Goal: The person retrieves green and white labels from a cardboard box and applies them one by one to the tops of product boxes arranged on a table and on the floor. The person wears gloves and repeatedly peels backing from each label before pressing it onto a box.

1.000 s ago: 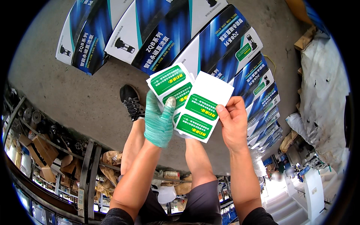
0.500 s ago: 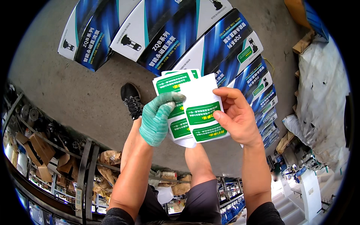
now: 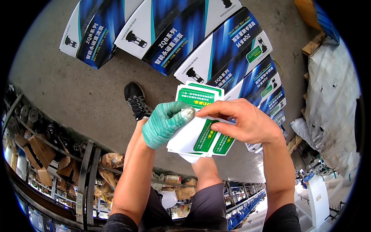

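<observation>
My left hand (image 3: 164,125), in a teal knitted glove with a pale thumb tip, is closed on a fanned stack of white sheets bearing green labels with yellow and white print (image 3: 197,96). The loose top sheet (image 3: 185,135) lies tilted across the stack. My bare right hand (image 3: 253,121) is closed on this sheet, its index fingertip at the upper edge beside the gloved thumb and its thumb against a green label. Beyond the hands lie blue, white and black printed cartons (image 3: 170,34). A similar green label (image 3: 254,54) is on one carton.
Cartons run in a curved row from the far left to the right. My black shoe (image 3: 134,96) stands on the concrete floor (image 3: 81,85). A metal rack with opened cardboard boxes (image 3: 40,149) is at the lower left. Whitish sheeting (image 3: 328,89) covers something at the right.
The top sheet has tilted and moved lower over the stack. My right hand has turned inward, its index fingertip coming to the gloved thumb. The stack has shifted slightly right and down.
</observation>
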Action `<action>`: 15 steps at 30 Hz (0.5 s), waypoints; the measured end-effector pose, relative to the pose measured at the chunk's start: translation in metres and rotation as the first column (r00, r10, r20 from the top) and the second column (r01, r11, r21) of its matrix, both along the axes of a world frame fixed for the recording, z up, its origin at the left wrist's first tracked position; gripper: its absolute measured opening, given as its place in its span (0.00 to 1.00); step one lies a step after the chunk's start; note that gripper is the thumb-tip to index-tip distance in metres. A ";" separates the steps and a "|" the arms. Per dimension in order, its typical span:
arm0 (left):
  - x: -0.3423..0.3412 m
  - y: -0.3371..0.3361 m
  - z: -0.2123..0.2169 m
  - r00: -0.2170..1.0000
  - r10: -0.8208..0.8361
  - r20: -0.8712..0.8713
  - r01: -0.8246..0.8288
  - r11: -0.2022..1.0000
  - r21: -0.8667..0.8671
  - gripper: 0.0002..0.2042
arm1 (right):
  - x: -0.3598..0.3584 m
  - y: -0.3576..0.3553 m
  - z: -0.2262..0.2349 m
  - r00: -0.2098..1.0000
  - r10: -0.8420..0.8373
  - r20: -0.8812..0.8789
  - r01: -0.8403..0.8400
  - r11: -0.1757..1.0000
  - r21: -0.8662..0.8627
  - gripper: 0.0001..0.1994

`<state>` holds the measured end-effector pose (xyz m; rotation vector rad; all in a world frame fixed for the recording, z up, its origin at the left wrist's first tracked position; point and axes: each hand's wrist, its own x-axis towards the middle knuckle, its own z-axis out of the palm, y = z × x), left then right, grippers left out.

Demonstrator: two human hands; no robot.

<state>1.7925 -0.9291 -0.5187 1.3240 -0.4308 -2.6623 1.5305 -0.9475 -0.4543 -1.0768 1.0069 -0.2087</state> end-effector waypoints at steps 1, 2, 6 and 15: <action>0.000 0.000 -0.002 1.000 -0.007 -0.014 0.007 1.000 0.010 0.22 | 0.000 -0.001 0.000 1.000 0.003 -0.005 -0.003 1.000 0.005 0.21; -0.001 0.001 -0.003 0.999 -0.045 -0.018 0.044 0.999 -0.027 0.17 | 0.000 -0.002 0.001 1.000 0.005 -0.010 -0.005 1.000 0.010 0.20; -0.007 -0.005 0.004 0.977 -0.207 -0.049 0.201 0.974 -0.100 0.16 | 0.000 -0.006 0.002 0.998 0.063 -0.001 -0.063 0.998 -0.022 0.18; -0.016 0.000 0.006 0.986 -0.163 0.042 0.167 0.981 -0.103 0.17 | 0.004 -0.011 0.003 0.998 0.052 -0.042 -0.054 0.997 -0.056 0.13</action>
